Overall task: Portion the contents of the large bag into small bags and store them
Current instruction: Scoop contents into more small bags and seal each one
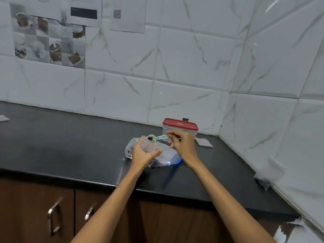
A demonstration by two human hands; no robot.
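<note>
Left hand [142,153] grips a small clear bag [149,145] upright over the large zip bag [163,157] lying on the black counter [70,146]. Right hand [180,142] pinches a green measuring spoon [155,137], handle pointing right, loaded bowl directly above the small bag's mouth; likely tip next.

Hands: two are showing, left hand [142,153], right hand [181,143]
Large bag [164,157]: one
Small bag [148,146] being held: one
Scoop [157,137]: one
Red-lidded container [180,128]: one
Cabinet handles: two, one handle [53,218], other handle [89,213]
</note>
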